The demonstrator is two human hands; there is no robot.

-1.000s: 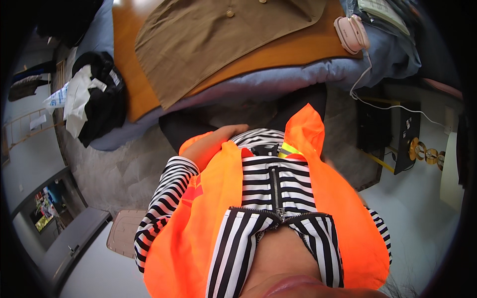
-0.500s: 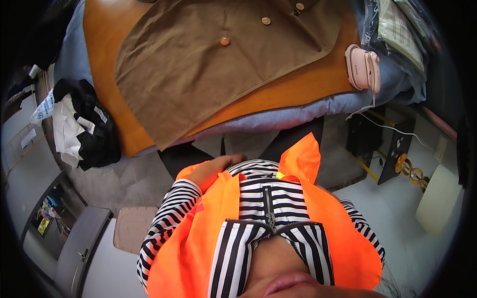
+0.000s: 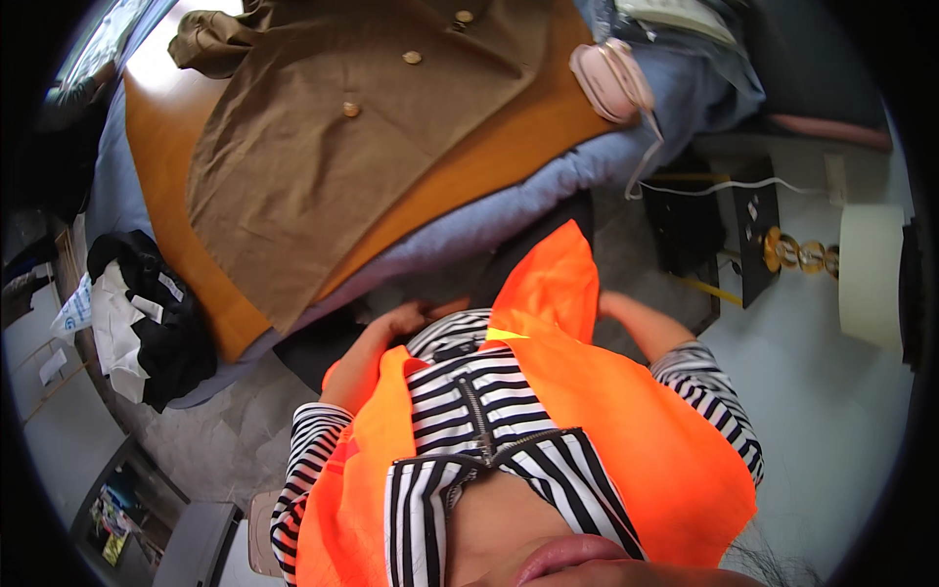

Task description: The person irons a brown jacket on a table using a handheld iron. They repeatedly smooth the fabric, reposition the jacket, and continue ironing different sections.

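Observation:
My left hand [image 3: 403,320] is at my waist, close against my striped top [image 3: 445,338]. Its fingers are partly hidden and blurred, so their grip is unclear. My right forearm [image 3: 646,328] bends inward, and its wrist passes behind the raised flap of my orange vest [image 3: 548,284], which covers that hand. Ahead of me a brown garment [image 3: 293,157] with round gold-coloured buttons lies spread on an orange-brown board [image 3: 156,147]. Neither hand touches the garment.
A pink handheld iron [image 3: 611,83] rests at the board's right, its white cord trailing off the blue padded cover [image 3: 548,181]. Black and white cloth [image 3: 147,333] is bunched at the left edge. Right of me stand a black box-like stand [image 3: 724,225] and a lamp [image 3: 871,274].
My view has turned, shifting the brown garment and iron leftward in it. My right forearm has come into sight beside the vest. My left hand stays near my waist.

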